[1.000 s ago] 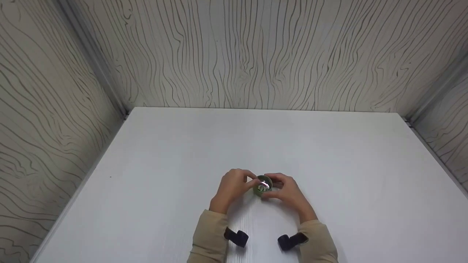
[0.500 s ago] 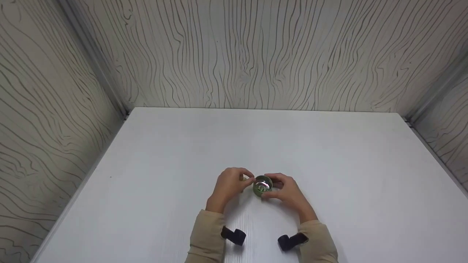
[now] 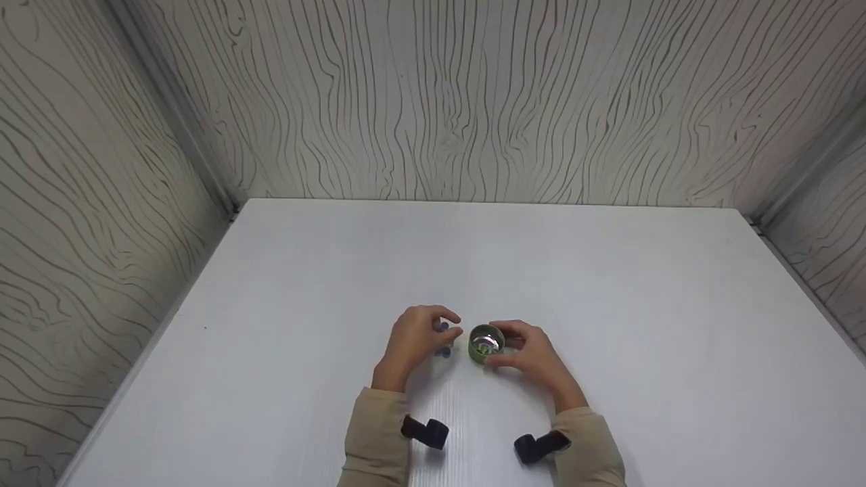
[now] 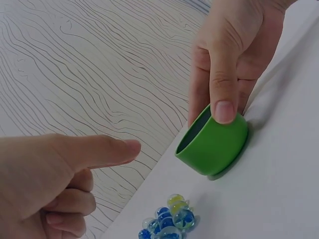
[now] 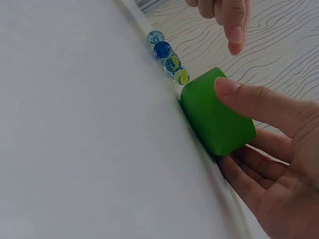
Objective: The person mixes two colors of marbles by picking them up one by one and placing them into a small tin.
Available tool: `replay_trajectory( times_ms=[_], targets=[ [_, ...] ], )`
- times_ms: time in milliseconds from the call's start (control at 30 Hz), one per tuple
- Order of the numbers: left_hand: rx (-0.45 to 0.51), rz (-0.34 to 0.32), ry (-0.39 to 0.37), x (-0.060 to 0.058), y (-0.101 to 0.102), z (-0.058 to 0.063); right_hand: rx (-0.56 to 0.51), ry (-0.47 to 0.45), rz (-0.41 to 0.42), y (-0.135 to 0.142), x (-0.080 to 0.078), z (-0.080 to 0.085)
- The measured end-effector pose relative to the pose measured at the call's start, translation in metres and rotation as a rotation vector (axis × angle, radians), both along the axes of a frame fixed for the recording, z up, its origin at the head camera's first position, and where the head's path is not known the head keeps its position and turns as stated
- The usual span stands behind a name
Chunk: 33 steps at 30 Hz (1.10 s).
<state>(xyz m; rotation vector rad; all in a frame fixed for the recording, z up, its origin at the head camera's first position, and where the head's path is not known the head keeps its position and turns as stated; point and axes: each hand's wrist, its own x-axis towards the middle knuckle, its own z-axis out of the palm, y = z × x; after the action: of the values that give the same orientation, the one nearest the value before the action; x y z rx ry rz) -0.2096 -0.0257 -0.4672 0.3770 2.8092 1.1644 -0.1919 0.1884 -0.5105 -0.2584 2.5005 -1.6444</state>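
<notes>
A small green round cup (image 3: 486, 343) with a shiny inside stands on the white table. My right hand (image 3: 530, 352) grips it from the right, with the thumb on the near side and the fingers round the far side. My left hand (image 3: 414, 338) hovers to the left of the cup, its thumb and forefinger apart and no object visible between them. In the left wrist view its other fingers are bent. Several clear glass marbles (image 4: 169, 219) with blue and yellow swirls lie grouped on the table, partly hidden under the left hand in the head view.
The white table (image 3: 433, 264) meets a wood-grain patterned wall (image 3: 446, 101) at the back. Patterned side panels stand left and right. A black wrist camera (image 3: 433, 433) sits on the left sleeve, and another black camera (image 3: 531, 448) on the right.
My left hand has drawn away from the cup's rim to the left, its thumb and forefinger spreading. Marbles now show beneath it. The right hand and the cup have stayed in place.
</notes>
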Motion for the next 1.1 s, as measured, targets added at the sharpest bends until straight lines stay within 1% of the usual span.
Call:
replay_trajectory(
  times_ms=[167,300,400,600,700,733,833,933,967,1100],
  targets=[
    [0.017,0.021,0.000,0.000,-0.003,0.001,0.015,-0.024,-0.027,-0.001,0.000,0.000],
    [0.039,0.011,0.032,-0.001,-0.008,0.000,0.036,-0.038,-0.049,-0.003,0.002,0.001],
    [0.036,0.012,0.047,-0.001,-0.012,0.000,0.040,-0.032,-0.048,-0.003,0.002,0.001],
    [0.029,0.061,0.048,-0.003,-0.020,-0.001,0.050,-0.038,-0.053,-0.003,0.002,0.001],
    [0.036,0.080,0.046,-0.003,-0.022,-0.001,0.045,-0.026,-0.063,-0.004,0.003,0.001],
    [0.038,0.083,0.045,-0.003,-0.023,-0.001,0.054,-0.007,-0.058,-0.004,0.004,0.001],
    [0.044,0.084,0.045,-0.003,-0.023,-0.001,0.049,0.011,-0.059,-0.004,0.005,0.002],
    [0.041,0.081,0.053,-0.003,-0.024,-0.002,0.049,0.002,-0.046,-0.003,0.005,0.003],
    [0.041,0.079,0.057,-0.003,-0.024,-0.002,0.039,-0.016,-0.049,-0.003,0.004,0.003],
    [0.043,0.082,0.061,-0.004,-0.026,-0.004,0.044,-0.024,-0.027,-0.001,0.003,0.002]
  ],
)
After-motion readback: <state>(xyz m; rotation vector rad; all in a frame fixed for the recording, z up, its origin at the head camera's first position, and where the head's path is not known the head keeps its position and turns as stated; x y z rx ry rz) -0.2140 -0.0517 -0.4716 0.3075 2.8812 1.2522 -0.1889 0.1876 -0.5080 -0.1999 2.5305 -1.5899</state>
